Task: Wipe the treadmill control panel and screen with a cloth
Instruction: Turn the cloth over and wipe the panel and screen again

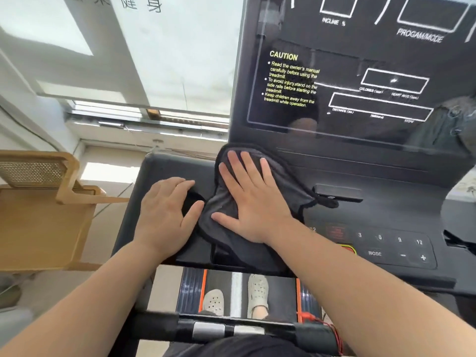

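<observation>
A dark grey cloth (286, 181) with a black hem lies on the left part of the black treadmill control panel (386, 212). My right hand (253, 202) lies flat on the cloth, fingers spread, pressing it onto the panel. My left hand (167, 212) rests palm down on the panel's left side, beside the cloth, over a round cup recess; its thumb touches the cloth's edge. Above stands the glossy dark screen (360, 73) with yellow CAUTION text and white display outlines.
Number, MODE and plus/minus buttons (396, 248) sit right of my right forearm, with an orange-red button partly hidden by it. A black handlebar (231, 328) with a red safety cord crosses below. My feet stand on the belt (231, 295). A wooden chair (43, 210) stands at left.
</observation>
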